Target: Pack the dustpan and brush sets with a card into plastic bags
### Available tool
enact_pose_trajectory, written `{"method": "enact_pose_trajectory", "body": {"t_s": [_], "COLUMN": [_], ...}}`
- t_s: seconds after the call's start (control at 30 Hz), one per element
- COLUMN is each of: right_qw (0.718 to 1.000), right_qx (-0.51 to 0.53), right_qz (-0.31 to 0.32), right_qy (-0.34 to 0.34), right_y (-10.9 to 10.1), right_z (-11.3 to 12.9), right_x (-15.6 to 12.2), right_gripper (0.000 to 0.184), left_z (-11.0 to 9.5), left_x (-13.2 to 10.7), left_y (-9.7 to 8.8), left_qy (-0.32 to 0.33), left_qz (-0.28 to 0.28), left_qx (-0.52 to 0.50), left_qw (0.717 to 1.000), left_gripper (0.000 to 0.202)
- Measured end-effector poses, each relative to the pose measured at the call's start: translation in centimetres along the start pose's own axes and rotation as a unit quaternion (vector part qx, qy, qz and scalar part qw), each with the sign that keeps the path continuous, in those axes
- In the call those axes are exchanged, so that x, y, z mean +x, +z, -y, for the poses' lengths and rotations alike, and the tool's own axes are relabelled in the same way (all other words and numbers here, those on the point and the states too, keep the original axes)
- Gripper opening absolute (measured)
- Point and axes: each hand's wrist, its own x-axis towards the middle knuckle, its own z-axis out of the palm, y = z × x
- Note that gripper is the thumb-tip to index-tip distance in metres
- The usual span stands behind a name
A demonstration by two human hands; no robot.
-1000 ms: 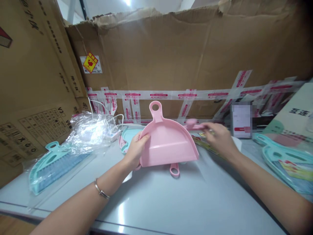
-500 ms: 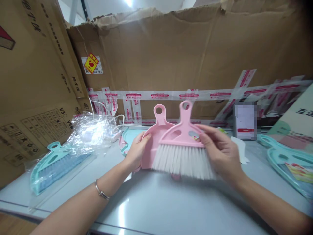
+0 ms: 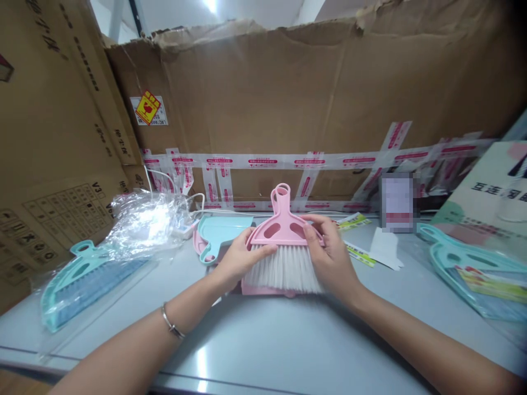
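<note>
A pink hand brush [image 3: 284, 266] with white bristles lies flat against a pink dustpan [image 3: 263, 291], both held upright above the table. Their looped handles nearly line up at the top. My left hand [image 3: 242, 258] grips the left side of the dustpan, its thumb resting across the brush's bristles. On the other side my right hand [image 3: 329, 255] is closed on the brush's right edge, fingers behind and thumb in front. Most of the dustpan is hidden behind the brush.
Behind the hands sit a turquoise dustpan [image 3: 222, 233] and a pink piece. Bagged turquoise sets lie at left [image 3: 88, 285] and right [image 3: 473, 269]. Crumpled clear plastic [image 3: 150, 219], label cards [image 3: 358, 255] and a phone-like device [image 3: 397, 203] stand near the large cardboard box [image 3: 263, 99].
The brush has moved left onto the dustpan, so the two now overlap with handles together. My left thumb has come over onto the bristles. The view has shifted slightly.
</note>
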Motion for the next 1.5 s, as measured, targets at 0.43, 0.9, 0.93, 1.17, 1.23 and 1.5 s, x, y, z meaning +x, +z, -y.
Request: {"method": "enact_pose_trajectory", "body": {"t_s": [0.43, 0.9, 0.93, 1.17, 1.23, 1.5], "right_qw": [0.905, 0.907, 0.902, 0.811, 0.823, 0.879], "right_qx": [0.213, 0.210, 0.214, 0.305, 0.310, 0.245], "right_qz": [0.289, 0.274, 0.280, 0.399, 0.365, 0.302], "right_qy": [0.229, 0.241, 0.249, 0.300, 0.304, 0.276], "right_y": [-0.2, 1.4, 0.9, -2.6, -2.3, -1.1], "right_z": [0.1, 0.3, 0.1, -2.6, -2.7, -1.8], "right_x": [7.5, 8.0, 7.9, 4.8, 4.1, 3.3], "right_gripper": [0.044, 0.038, 0.037, 0.041, 0.042, 0.059], "left_z": [-0.2, -0.3, -0.3, -0.3, -0.4, -0.6], "left_x": [0.0, 0.3, 0.4, 0.4, 0.4, 0.5], "left_y": [-0.4, -0.7, -0.8, -1.0, -1.0, -1.2], "left_qy": [-0.031, -0.045, -0.047, -0.065, -0.065, -0.033], "left_qz": [0.016, -0.016, -0.013, 0.004, 0.007, -0.015], "left_qx": [-0.018, 0.001, -0.008, -0.088, -0.081, -0.020], "left_qw": [0.999, 0.999, 0.999, 0.994, 0.995, 0.999], "left_gripper": [0.048, 0.047, 0.049, 0.054, 0.051, 0.041]}}
